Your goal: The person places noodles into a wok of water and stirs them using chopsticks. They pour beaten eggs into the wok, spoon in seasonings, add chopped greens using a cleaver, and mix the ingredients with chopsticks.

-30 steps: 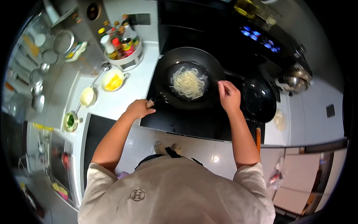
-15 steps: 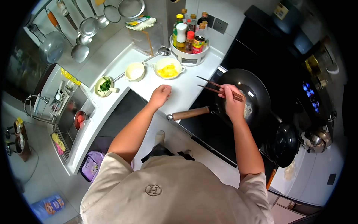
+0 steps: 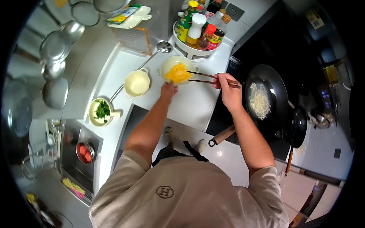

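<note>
At the near rim of a cream two-handled bowl [image 3: 167,65], my left hand [image 3: 168,90] has its fingers closed on the edge. Yellow scrambled egg [image 3: 178,73] lies inside this bowl. Wooden chopsticks [image 3: 207,78] are gripped in my right hand [image 3: 229,90], their tips reaching over the bowl's right side at the egg. To the right of that hand, a dark wok [image 3: 279,93] with a wooden handle sits on the black stove, holding pale noodles [image 3: 259,100].
A second cream bowl [image 3: 137,83] and a handled bowl [image 3: 92,114] of chopped greens stand left on the counter, a ladle [image 3: 164,47] behind them. Seasoning bottles fill a round rack [image 3: 197,53]. A metal bowl [image 3: 84,152] with red pieces is in the sink.
My left hand has moved forward to the egg bowl's rim. My right hand has swung left from over the wok, bringing the chopsticks to the egg. The view has shifted.
</note>
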Motion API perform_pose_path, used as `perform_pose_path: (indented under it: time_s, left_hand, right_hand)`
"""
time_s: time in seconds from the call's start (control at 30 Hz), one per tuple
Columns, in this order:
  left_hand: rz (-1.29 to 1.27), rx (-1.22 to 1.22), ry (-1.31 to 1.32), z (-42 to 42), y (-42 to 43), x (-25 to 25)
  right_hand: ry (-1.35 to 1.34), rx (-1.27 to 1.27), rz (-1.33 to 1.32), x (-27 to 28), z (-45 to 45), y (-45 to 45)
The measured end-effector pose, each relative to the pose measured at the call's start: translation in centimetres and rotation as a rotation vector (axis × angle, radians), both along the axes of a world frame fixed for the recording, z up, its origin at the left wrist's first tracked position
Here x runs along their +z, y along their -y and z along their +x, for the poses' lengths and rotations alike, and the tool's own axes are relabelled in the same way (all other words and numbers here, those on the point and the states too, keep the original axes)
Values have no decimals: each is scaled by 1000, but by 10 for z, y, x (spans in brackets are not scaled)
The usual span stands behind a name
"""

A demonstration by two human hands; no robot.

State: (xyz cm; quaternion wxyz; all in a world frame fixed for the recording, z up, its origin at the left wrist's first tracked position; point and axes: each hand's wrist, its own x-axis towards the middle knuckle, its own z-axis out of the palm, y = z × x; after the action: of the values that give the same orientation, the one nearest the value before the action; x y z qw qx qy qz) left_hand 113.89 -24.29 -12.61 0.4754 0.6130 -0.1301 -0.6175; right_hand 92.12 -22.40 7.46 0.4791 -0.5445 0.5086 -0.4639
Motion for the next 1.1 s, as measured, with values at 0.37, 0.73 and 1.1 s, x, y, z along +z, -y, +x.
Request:
perform_pose_path:
  time_s: [0.37,0.73,1.1]
  left_hand:
    - [-63,114,33,2,-1,13]
    - [-248,-256,-24,27,-30,109]
    - [-344,-723,152,-107,-21,232]
  right_hand:
    - [56,-238,28,0,-29,-18]
    - [68,-104,-66,36,-48,-38]
    - [152,12,-112,75,-151,-83]
